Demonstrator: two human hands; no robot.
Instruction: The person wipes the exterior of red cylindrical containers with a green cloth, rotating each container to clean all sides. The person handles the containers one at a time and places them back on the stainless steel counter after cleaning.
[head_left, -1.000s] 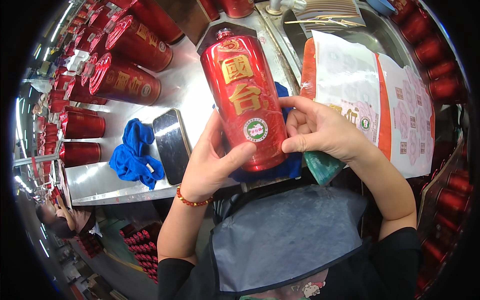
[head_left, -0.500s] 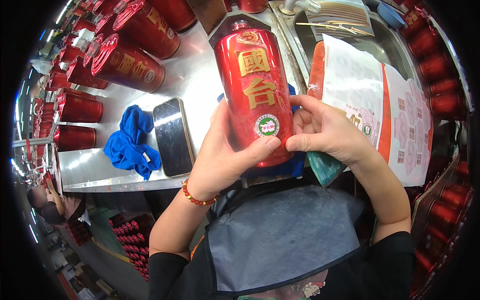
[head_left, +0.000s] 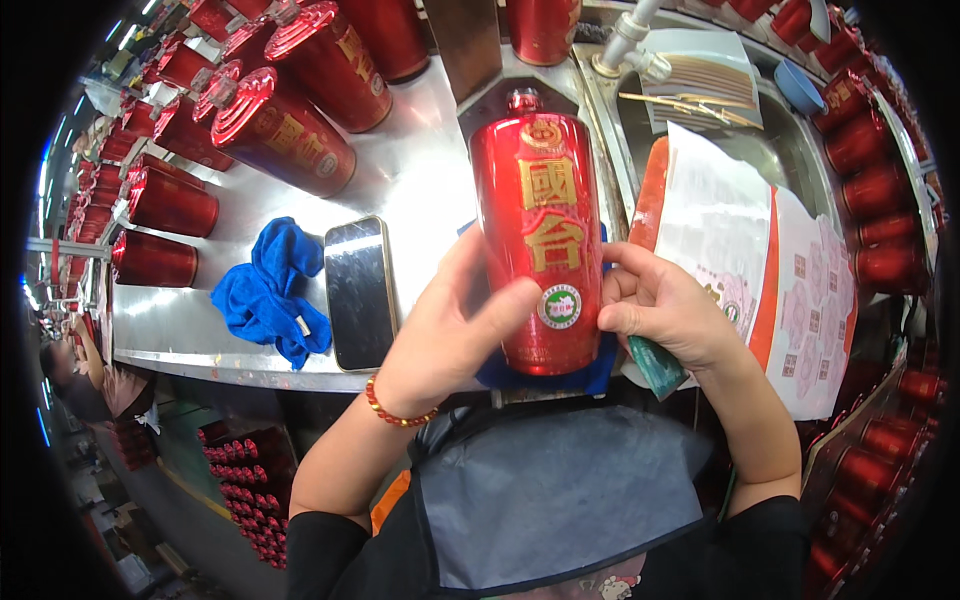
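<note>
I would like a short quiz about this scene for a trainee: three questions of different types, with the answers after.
1. Choose: where is the beaded bracelet worn? (a) left wrist (b) right wrist (c) both wrists
2. True or false: the phone lies to the right of the crumpled blue cloth.
3. Complete: the round sticker on the held red bottle is white and ____.

Key: 1. a; 2. true; 3. green.

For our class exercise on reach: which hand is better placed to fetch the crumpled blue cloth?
Probably the left hand: the crumpled blue cloth lies on its side of the red bottle, beyond the phone. The right hand is across the bottle.
</note>
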